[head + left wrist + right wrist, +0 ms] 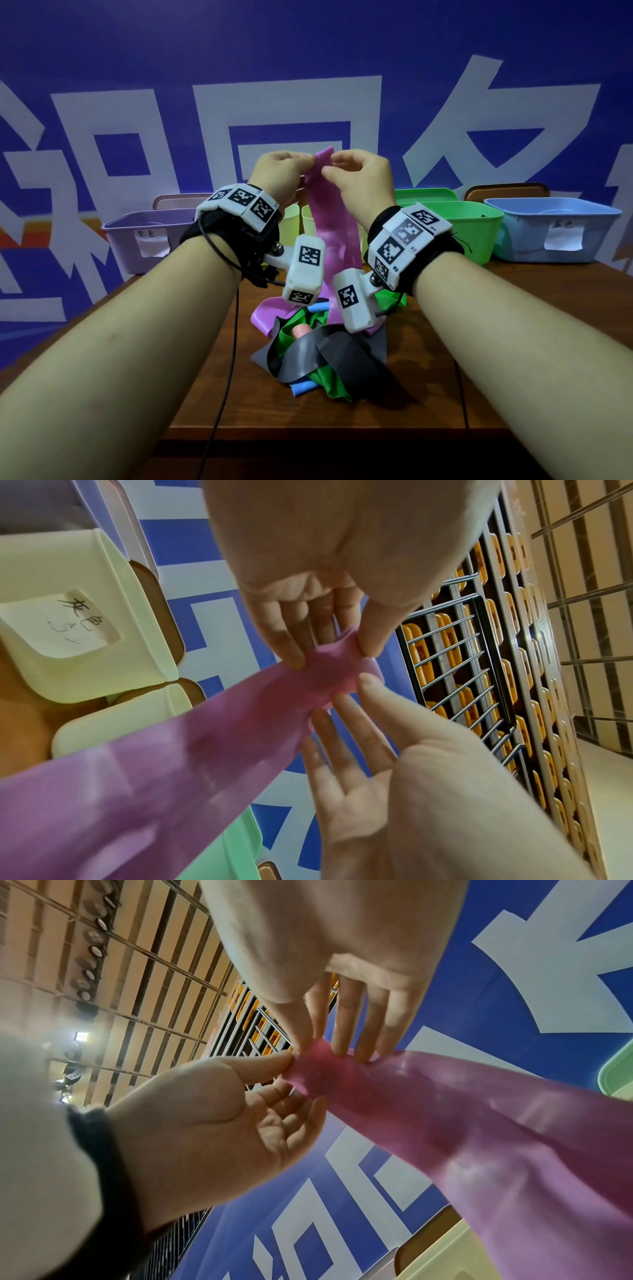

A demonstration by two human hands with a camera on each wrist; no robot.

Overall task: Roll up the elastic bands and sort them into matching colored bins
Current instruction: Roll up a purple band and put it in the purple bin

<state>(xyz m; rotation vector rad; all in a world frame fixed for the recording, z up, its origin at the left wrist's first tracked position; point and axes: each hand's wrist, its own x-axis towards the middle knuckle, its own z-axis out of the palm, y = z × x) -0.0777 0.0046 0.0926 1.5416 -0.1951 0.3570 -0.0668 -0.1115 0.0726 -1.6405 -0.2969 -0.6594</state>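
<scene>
Both hands are up in the middle of the head view, pinching the top edge of the purple band [320, 205]. Left hand [279, 174] has thumb and fingertips on one corner, right hand [359, 178] pinches the other, so each grip is closed on that band. The key bit: the band's long axis runs straight down from the grips, and its tail is still buried in the pile [318, 346] of grey, green and blue bands on the table [191, 342] at lower centre. So rolling probably has to start at the top edge and work downward, and I'd guess the tangle below may drag on the tail. Both hands are equally near. The purple bin [130, 240] sits mid-left, well apart from the band, closer to the left hand. The green bin [479, 222] and blue bin [548, 226] are mid-right.
</scene>
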